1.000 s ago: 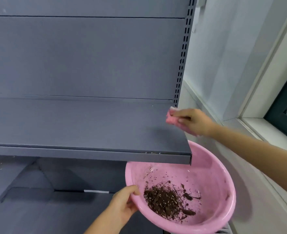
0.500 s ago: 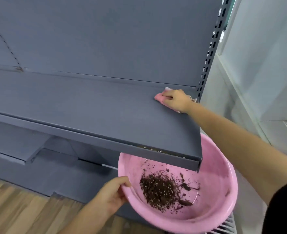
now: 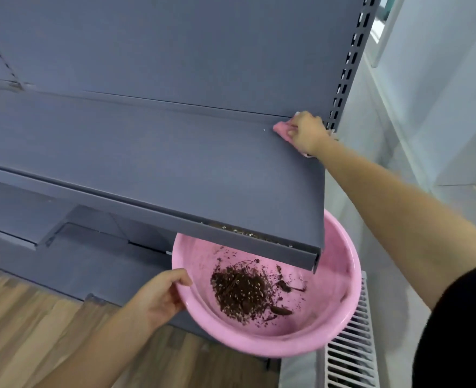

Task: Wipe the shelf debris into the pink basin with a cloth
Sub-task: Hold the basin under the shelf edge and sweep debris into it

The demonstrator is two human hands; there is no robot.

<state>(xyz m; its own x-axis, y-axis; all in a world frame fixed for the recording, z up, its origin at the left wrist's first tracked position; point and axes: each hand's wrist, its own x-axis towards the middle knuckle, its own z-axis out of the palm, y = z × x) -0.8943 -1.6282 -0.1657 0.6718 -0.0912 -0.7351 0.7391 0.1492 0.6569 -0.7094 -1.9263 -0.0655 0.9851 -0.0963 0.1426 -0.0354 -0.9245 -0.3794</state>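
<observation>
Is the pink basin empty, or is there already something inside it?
Not empty. The pink basin holds a dark pile of debris on its bottom, with smaller bits scattered around it.

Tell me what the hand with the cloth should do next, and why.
Probably drag the cloth forward along the shelf. The right hand presses it in the back right corner, crumbs line the front lip, and the left hand holds the pink basin below that edge.

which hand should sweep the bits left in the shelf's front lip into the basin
Right. The right hand already grips the cloth on the shelf; the left hand holds the pink basin under the front lip, where debris sits.
</observation>
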